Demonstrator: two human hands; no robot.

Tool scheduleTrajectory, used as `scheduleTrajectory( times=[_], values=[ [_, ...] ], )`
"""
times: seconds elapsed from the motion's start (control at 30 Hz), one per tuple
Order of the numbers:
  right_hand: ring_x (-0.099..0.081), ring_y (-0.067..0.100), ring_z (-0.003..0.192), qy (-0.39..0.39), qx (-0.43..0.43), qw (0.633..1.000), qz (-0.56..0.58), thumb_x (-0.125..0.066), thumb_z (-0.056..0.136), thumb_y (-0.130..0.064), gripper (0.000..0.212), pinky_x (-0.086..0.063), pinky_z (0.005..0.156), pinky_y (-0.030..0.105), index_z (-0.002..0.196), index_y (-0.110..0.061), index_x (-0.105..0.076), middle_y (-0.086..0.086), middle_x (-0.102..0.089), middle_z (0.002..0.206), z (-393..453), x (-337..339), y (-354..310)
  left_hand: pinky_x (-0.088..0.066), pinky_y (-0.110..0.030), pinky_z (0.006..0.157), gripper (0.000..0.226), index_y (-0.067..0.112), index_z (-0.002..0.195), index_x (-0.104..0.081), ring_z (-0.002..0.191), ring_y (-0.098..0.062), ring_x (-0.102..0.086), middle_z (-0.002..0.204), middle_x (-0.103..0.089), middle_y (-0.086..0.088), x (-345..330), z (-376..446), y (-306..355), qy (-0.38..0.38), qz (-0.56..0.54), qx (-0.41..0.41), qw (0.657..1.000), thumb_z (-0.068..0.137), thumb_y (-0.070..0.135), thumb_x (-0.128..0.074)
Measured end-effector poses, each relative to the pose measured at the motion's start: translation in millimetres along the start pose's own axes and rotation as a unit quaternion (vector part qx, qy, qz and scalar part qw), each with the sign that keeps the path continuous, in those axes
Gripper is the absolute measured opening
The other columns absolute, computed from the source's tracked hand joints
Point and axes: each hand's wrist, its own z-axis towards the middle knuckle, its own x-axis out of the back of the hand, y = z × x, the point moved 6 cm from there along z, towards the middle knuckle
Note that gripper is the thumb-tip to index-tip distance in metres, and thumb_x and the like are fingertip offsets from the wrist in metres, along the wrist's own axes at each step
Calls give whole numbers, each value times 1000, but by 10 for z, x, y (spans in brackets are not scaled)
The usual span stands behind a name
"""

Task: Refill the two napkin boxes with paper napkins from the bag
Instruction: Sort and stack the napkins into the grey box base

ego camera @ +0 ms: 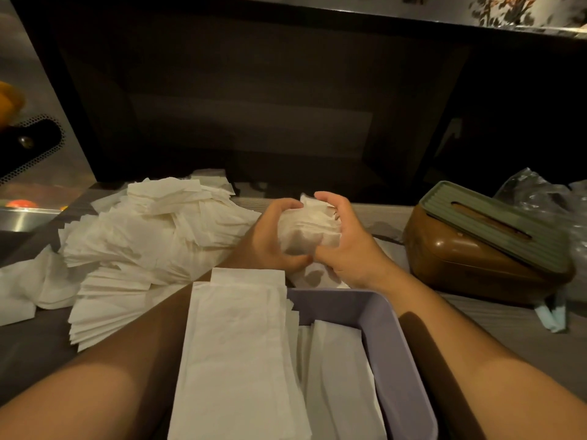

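left hand (273, 239) curled round napkin wad (309, 227) | right hand (344, 239) curled round same wad, opposite | wad held beyond purple box (390, 338)

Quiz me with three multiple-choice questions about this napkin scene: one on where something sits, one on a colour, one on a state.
1. Where is the loose napkin pile?
A. by the left arm
B. inside the brown box
C. on the shelf

2. What colour is the open napkin box?
A. red
B. lilac
C. black

3. How is the brown napkin box?
A. lid off
B. crushed
C. lid on

Answers: 1 A, it spreads left of the arm; 2 B, its walls are pale purple; 3 C, the green slotted lid covers it.
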Motion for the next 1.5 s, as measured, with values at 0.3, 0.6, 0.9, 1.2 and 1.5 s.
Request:
scheduleTrajectory(
  times=[0.3, 0.6, 0.9, 1.2, 1.5],
  values=[
    [-56, 16, 117, 25, -20, 999, -5, -76, 84, 3, 92, -58, 70, 17, 146, -44, -27, -5, -42, 143, 33, 77, 60, -41, 3, 68, 74, 31, 130, -40, 96, 12, -46, 111, -42, 25, 97, -15, -35, 38, -5, 21, 999, 71, 27, -86],
    [-55, 21, 115, 13, -42, 994, 99, -61, 86, 14, 85, -60, 70, 25, 145, -40, -34, -1, -44, 136, 31, 17, 31, -44, -2, 80, 88, 18, 139, -34, 111, 15, -46, 127, -45, 4, -5, 20, -77, -5, -18, -42, 999, 69, 8, -86],
    [-56, 23, 114, -24, -56, 989, 134, -60, 86, 15, 92, -60, 74, 27, 148, -44, -25, -4, -41, 135, 12, -38, 23, -47, -3, 74, 80, 26, 135, -36, 107, -1, -53, 122, -47, 12, -66, -5, -12, -28, -23, -23, 999, 72, 6, -83],
    [-57, 23, 116, 91, -37, 979, 176, -56, 85, 17, 74, -62, 77, 31, 134, -39, -49, -1, -53, 130, 47, 138, 38, -51, -8, 68, 73, 32, 134, -35, 100, 1, -57, 115, -48, 23, 154, -3, -78, 58, -84, 11, 995, 79, 16, -80],
    [-58, 18, 113, 57, -9, 997, 44, -60, 91, 9, 69, -61, 73, 26, 133, -42, -42, -5, -52, 128, 41, 12, 3, -43, -2, 83, 84, 21, 139, -39, 107, -1, -47, 127, -47, 9, 70, 8, -22, 76, 29, -24, 996, 71, 24, -87]
  ],
)
